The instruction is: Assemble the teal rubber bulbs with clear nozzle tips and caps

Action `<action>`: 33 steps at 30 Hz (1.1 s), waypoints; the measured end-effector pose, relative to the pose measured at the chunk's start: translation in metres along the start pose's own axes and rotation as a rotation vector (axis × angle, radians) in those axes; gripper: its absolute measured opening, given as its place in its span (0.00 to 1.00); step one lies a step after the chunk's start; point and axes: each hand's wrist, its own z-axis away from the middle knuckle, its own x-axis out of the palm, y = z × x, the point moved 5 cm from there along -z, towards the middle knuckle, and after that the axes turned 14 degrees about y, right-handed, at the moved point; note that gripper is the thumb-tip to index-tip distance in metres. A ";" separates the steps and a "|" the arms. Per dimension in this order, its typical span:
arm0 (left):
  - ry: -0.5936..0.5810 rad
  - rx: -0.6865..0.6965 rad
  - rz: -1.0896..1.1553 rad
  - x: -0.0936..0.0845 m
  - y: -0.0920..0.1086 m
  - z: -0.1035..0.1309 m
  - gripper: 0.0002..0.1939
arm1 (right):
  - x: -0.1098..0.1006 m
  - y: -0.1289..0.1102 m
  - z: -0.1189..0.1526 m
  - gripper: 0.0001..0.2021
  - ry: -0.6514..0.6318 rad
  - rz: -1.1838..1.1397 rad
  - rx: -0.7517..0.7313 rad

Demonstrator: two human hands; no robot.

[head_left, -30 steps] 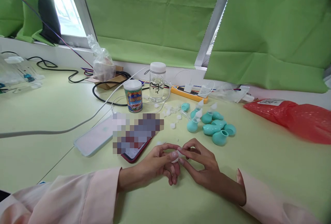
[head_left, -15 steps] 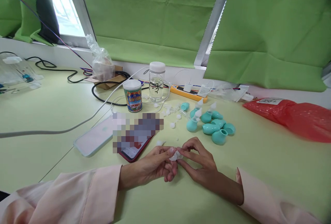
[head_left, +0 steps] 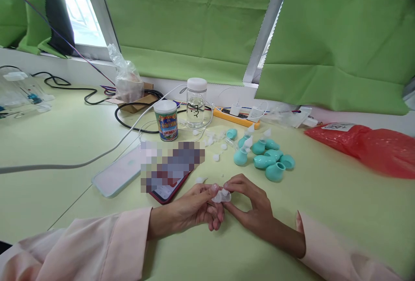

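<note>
A small translucent white plastic piece (head_left: 221, 196) is held in front of me between my two hands. My left hand (head_left: 200, 205) pinches its left end between thumb and fingers, with the lower fingers curled beneath. My right hand (head_left: 251, 201) is closed on the right end, index fingertip at the top and thumb below. Beyond the hands stand several teal squeeze bulbs (head_left: 275, 171), some fitted with translucent pointed tips (head_left: 248, 143). Loose white pieces (head_left: 216, 157) lie left of the bulbs, and another pointed tip (head_left: 201, 180) lies just behind my left hand.
A phone (head_left: 170, 177) with a lit screen and a pale phone case (head_left: 119, 173) lie at left. Behind are a noodle cup (head_left: 166, 121), a clear bottle (head_left: 196, 110) and an orange power strip (head_left: 236, 118). A red plastic bag (head_left: 366, 147) lies at right. A white cable (head_left: 106, 155) crosses the table.
My right fingers have shifted slightly on the white piece, so more of its right end shows. My left hand keeps its pinch, nearly still. The bulbs have not moved.
</note>
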 end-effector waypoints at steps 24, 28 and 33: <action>0.068 0.117 -0.110 -0.003 0.003 0.002 0.20 | -0.004 -0.008 -0.005 0.16 -0.050 0.027 -0.167; 0.156 0.181 -0.221 -0.003 0.008 0.004 0.25 | -0.013 -0.001 -0.010 0.17 -0.041 0.080 -0.148; 0.241 0.332 -0.318 -0.001 0.013 0.007 0.22 | -0.012 0.001 -0.001 0.18 -0.052 0.184 -0.223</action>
